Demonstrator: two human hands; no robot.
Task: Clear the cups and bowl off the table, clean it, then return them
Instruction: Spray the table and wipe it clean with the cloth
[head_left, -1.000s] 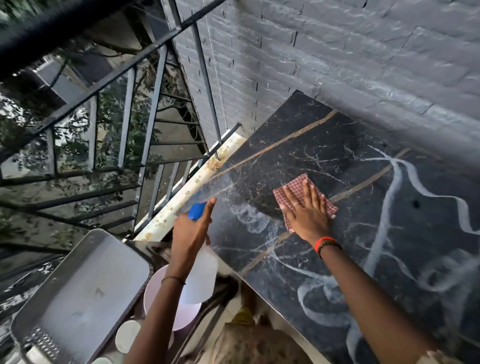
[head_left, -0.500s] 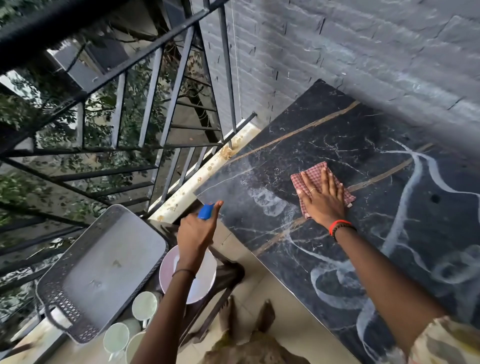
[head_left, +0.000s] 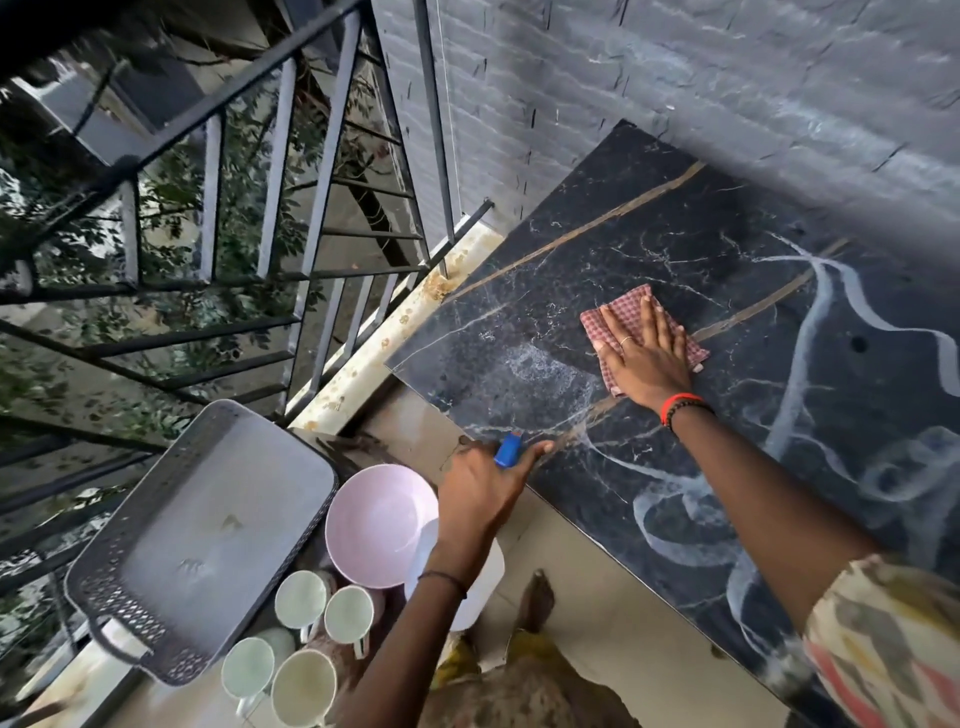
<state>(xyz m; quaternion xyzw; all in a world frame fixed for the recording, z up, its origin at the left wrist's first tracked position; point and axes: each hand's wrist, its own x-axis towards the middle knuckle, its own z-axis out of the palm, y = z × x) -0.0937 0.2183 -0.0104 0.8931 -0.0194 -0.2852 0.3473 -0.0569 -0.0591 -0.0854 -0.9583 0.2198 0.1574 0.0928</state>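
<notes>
Right hand (head_left: 644, 353) flat, fingers straight, pressing checked cloth (head_left: 613, 317) on black marble table (head_left: 727, 249), left hand (head_left: 483, 488) gripping blue-capped spray bottle (head_left: 508, 450), pink bowl (head_left: 382, 525) and cups (head_left: 304, 686) beside grey tray (head_left: 208, 535)

Single head view, wide-angle, looks steeply down over table (head_left: 675, 249) edge; close, arm's reach.

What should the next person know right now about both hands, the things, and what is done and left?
Left hand grips the spray bottle near the table edge.
Right hand lies flat on the checkered cloth on the table.
Pink bowl, four cups and grey tray sit off the table, at its left.
Done: table cleared, sprayed patch visible.
Left: wipe, return cups and bowl.
</notes>
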